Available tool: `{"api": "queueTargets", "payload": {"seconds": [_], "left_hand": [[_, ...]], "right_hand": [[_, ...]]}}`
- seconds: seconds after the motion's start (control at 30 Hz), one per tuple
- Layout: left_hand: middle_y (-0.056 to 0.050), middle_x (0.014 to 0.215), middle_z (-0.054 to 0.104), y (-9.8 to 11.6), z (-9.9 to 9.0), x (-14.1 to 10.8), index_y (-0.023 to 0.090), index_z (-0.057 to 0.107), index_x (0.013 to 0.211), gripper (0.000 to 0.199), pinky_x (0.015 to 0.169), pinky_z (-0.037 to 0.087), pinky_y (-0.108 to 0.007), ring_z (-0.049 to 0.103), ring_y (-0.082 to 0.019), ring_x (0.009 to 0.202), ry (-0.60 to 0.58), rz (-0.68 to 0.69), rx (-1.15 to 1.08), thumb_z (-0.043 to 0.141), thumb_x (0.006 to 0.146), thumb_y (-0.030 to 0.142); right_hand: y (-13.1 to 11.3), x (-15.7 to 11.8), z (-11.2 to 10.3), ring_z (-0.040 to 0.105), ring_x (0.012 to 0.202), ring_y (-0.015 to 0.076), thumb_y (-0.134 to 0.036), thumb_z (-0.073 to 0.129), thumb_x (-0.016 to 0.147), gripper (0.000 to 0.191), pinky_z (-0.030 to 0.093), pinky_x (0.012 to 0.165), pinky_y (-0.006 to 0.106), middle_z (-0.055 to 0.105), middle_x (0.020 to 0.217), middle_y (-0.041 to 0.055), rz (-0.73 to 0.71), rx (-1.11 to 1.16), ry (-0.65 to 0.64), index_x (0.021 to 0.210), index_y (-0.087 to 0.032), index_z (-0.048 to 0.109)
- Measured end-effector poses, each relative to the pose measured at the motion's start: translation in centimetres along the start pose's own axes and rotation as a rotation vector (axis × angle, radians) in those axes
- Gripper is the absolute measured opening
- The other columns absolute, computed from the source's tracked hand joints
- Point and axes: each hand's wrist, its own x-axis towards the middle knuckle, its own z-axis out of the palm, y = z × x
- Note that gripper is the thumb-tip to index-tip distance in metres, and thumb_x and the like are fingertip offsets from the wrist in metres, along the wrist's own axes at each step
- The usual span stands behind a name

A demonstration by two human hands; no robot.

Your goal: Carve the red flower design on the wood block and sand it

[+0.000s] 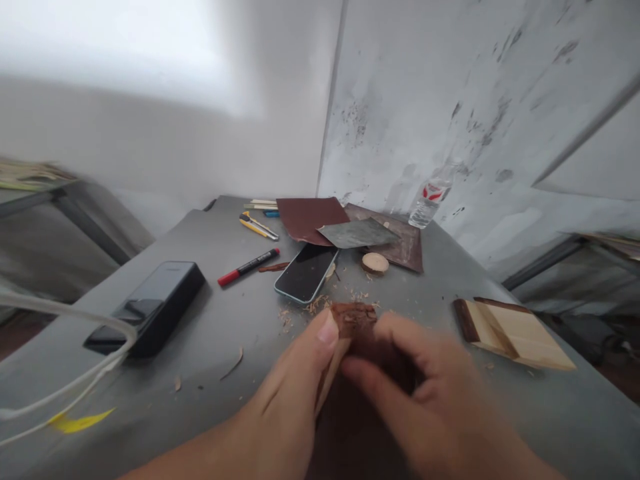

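A piece of wood with rough bark (pixel 354 321) is held upright over the near middle of the table, a pale cut face showing on its left. My left hand (pixel 295 383) is closed around that side, its thumb pressed near the top. On the opposite side, my right hand (pixel 435 387), partly blurred, has its fingers bent at the bark and its thumb lower down. A dark brown, sheet-like surface (pixel 357 427) runs beneath and between the right fingers; shade hides its exact shape. Wood shavings (pixel 316 305) lie scattered just beyond the hands.
Beyond the hands are a phone (pixel 306 273), a red-capped marker (pixel 249 267), a utility knife (pixel 259 226), sandpaper-like sheets (pixel 315 217) and a round wood slice (pixel 375 263). A black device (pixel 150 307) with white cables stands left, bark-edged wood pieces (pixel 520 332) right, a bottle (pixel 430 200) at the back.
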Motion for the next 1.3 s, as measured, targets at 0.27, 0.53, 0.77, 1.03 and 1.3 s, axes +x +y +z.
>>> {"api": "queueTargets", "payload": {"seconds": [0.27, 0.53, 0.77, 1.03, 1.3], "left_hand": [[0.0, 0.074, 0.081, -1.0, -1.1, 0.2, 0.026, 0.081, 0.089, 0.02, 0.088, 0.055, -0.037, 0.075, -0.027, 0.093, 0.057, -0.018, 0.006, 0.063, 0.093, 0.034], [-0.001, 0.065, 0.078, -0.2, 0.1, 0.0, 0.026, 0.081, 0.08, 0.023, 0.086, 0.058, -0.04, 0.076, -0.029, 0.087, 0.015, -0.093, -0.087, 0.063, 0.091, 0.035], [-0.009, 0.086, 0.082, 2.1, 2.5, 1.8, 0.022, 0.08, 0.105, 0.037, 0.085, 0.059, -0.048, 0.073, -0.038, 0.1, -0.093, -0.043, 0.005, 0.06, 0.088, 0.047], [-0.009, 0.087, 0.082, 0.7, 0.9, 0.6, 0.021, 0.081, 0.105, 0.036, 0.089, 0.058, -0.047, 0.073, -0.038, 0.103, -0.06, -0.058, -0.007, 0.059, 0.09, 0.045], [-0.002, 0.072, 0.081, 0.1, -0.8, 0.0, 0.028, 0.084, 0.085, 0.026, 0.094, 0.056, -0.042, 0.075, -0.031, 0.1, 0.047, -0.091, -0.036, 0.063, 0.091, 0.043]], "right_hand": [[0.1, -0.3, -0.7, 0.059, 0.056, 0.0141, -0.026, 0.063, 0.089, 0.019, 0.044, 0.046, 0.021, 0.065, 0.063, -0.0038, -0.022, -0.127, 0.061, 0.07, -0.024, 0.06], [0.0, -0.2, -0.9, 0.06, 0.055, 0.014, -0.028, 0.063, 0.09, 0.019, 0.043, 0.046, 0.022, 0.066, 0.062, -0.0046, -0.032, -0.178, 0.091, 0.071, -0.025, 0.06], [0.4, -0.3, -0.5, 0.065, 0.06, 0.0148, -0.028, 0.062, 0.092, 0.014, 0.044, 0.046, 0.023, 0.073, 0.073, -0.0035, -0.022, -0.17, 0.119, 0.079, -0.026, 0.064], [0.0, -0.2, -0.8, 0.065, 0.058, 0.0155, -0.029, 0.062, 0.091, 0.013, 0.047, 0.046, 0.022, 0.072, 0.07, -0.0027, -0.03, -0.169, 0.115, 0.079, -0.026, 0.066], [-0.1, -0.3, -1.0, 0.055, 0.049, 0.0137, -0.032, 0.064, 0.09, 0.023, 0.042, 0.044, 0.022, 0.061, 0.057, -0.0045, -0.056, -0.24, 0.188, 0.068, -0.025, 0.059]]}}
